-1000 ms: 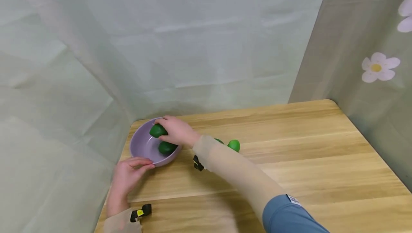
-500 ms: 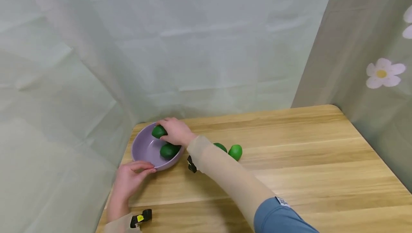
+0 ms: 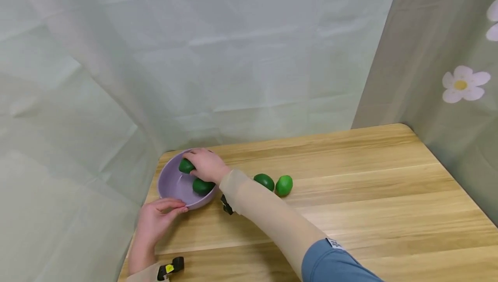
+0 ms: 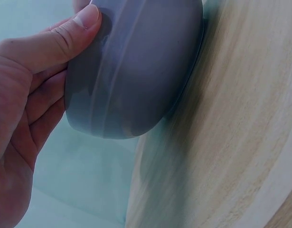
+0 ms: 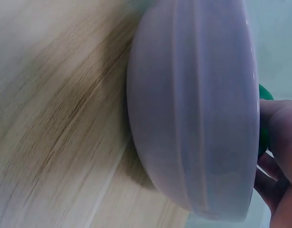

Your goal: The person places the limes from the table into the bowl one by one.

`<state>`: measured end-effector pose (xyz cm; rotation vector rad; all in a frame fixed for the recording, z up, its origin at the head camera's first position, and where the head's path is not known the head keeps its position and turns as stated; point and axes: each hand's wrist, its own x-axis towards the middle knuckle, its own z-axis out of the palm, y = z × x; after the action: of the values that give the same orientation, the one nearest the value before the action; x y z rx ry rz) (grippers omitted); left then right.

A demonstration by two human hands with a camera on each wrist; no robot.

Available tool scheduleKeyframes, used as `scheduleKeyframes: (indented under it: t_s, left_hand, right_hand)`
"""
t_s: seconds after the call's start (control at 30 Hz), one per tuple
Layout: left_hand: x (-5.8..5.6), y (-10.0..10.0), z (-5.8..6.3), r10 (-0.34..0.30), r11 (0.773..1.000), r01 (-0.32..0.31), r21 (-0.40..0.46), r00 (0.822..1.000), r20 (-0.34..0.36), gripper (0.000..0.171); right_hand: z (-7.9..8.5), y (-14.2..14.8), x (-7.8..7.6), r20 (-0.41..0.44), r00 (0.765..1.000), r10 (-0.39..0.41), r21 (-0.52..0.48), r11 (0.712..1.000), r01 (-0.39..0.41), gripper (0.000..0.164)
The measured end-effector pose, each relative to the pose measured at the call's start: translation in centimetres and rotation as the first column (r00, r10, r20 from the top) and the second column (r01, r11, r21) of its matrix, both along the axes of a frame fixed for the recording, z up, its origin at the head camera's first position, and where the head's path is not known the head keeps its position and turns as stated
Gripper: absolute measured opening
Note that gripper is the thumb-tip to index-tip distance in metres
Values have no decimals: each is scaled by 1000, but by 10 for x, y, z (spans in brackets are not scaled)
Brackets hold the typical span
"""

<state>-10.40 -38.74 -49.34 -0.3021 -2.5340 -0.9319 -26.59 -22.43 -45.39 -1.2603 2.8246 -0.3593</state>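
Observation:
A purple bowl stands at the table's far left corner. My left hand pinches its near rim; in the left wrist view the thumb presses the bowl's outer wall. Reaching over the bowl from the right, my right hand grips a dark green avocado inside the rim. Another dark green avocado lies in the bowl under that hand. The bowl's wall hides most of the held avocado in the right wrist view, where only a green edge shows beside the fingers.
Right of the bowl, beyond my right forearm, a dark green avocado and a bright green lime lie side by side on the wooden table. Pale curtains hang close behind the table and along its left side.
My right hand, with the avocado, has moved slightly left and lower over the bowl. The avocado on the table now shows more from behind the sleeve. The left hand keeps to the rim.

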Motion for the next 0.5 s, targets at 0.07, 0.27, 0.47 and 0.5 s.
scheduleKeyframes:
  t_s: [0.07, 0.27, 0.47, 0.5]
  left_hand:
    - [1, -1, 0, -5, 1000, 5, -2, 1000, -16, 24]
    - [5, -1, 1, -10, 1000, 10, -14, 1000, -23, 25]
    - [5, 3, 2, 11, 1000, -11, -17, 1000, -9, 22]
    - [4, 3, 2, 14, 1000, -14, -16, 1000, -6, 22]
  right_hand:
    - [-1, -3, 2, -5, 1000, 2, 4, 1000, -2, 62]
    - [-7, -10, 5, -33, 999, -37, 41, 998, 39, 61]
    - [-12, -9, 3, -59, 995, -85, 98, 991, 91, 62]
    - [-12, -8, 2, -63, 994, -94, 103, 990, 100, 61]
